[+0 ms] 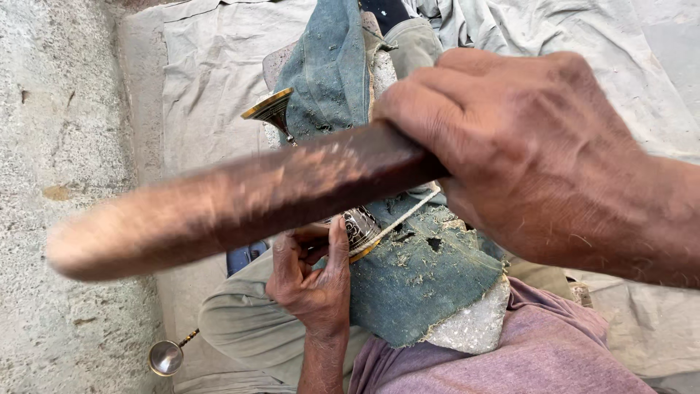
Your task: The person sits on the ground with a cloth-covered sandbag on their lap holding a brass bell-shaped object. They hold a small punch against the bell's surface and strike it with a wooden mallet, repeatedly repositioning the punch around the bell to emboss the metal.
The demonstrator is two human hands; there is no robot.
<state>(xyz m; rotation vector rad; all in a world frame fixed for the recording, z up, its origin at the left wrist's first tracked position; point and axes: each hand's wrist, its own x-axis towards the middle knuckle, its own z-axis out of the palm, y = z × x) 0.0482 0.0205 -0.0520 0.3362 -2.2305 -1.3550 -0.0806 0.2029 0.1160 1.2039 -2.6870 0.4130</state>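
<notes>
We see our right hand (pixel 525 146) close to the camera, with its fingers wrapped tight around one end of a long, dark brown wooden stick (pixel 233 201). The stick reaches out to the left and looks blurry. It crosses in front of the small shiny metal cup with a gold rim (pixel 273 109), so the middle of the cup is hidden.

Our left hand (pixel 313 281) is lower down. Its thumb and fingers press on the carved, patterned lower part of the metal cup, next to a gold band. The cup lies tilted on a worn blue cloth full of little holes (pixel 415 281). A thin white string (pixel 397 222) runs over the cloth, just beside the cup.

The blue cloth covers a pale grey stone block (pixel 474 328) that sits on our lap. We wear greenish trousers (pixel 248 321) and a purple shirt (pixel 525 350).

A wrinkled light grey sheet (pixel 211 80) lies on the ground under us. To the left is rough grey concrete floor (pixel 58 109). A small round metal spoon with a thin handle (pixel 168 357) lies at the edge of the sheet, near our knee, apart from both hands.
</notes>
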